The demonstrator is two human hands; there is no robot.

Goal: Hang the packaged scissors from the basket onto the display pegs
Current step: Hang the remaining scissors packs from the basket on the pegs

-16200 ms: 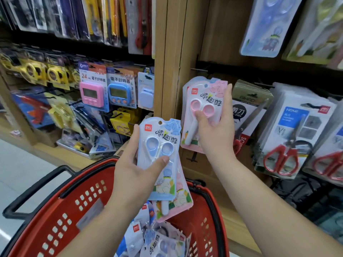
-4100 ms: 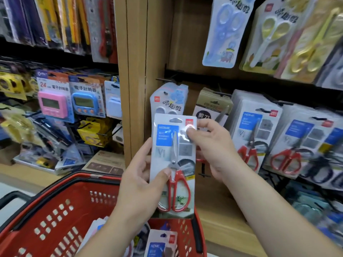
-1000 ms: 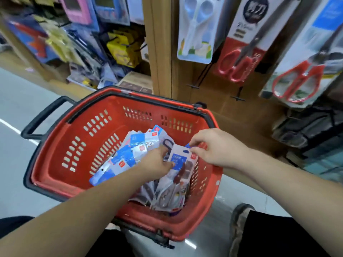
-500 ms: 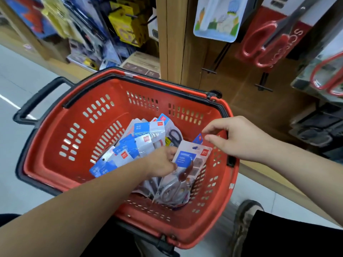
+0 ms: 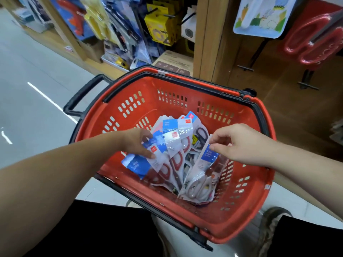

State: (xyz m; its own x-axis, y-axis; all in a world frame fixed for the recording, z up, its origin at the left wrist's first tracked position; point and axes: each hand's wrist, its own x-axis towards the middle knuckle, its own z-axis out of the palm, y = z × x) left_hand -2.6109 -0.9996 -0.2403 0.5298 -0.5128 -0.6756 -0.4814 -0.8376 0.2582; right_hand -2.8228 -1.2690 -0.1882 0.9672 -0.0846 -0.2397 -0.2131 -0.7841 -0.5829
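A red basket [image 5: 246, 206] with a black rim stands on the floor below me and holds several packaged scissors. My left hand [image 5: 136, 142] grips a fan of blue-and-white packs with red-handled scissors [image 5: 167, 145] at the basket's left. My right hand [image 5: 239, 143] pinches the top edge of one pack with a blue label [image 5: 202, 166], which stands upright against the right wall. Above, the wooden display board carries black pegs [image 5: 245, 68] and hung packs, among them large red scissors [image 5: 313, 43].
A wooden post [image 5: 209, 36] divides the shelving behind the basket. To its left hang yellow and blue goods [image 5: 159, 25], with a cardboard box [image 5: 172, 62] below. Grey floor with a white line [image 5: 50, 101] lies at left. My shoe [image 5: 272, 219] stands beside the basket's right side.
My right hand came down from the basket rim and pinched the upright blue-label pack. My left hand took hold of several packs at the left. The view tilted further down.
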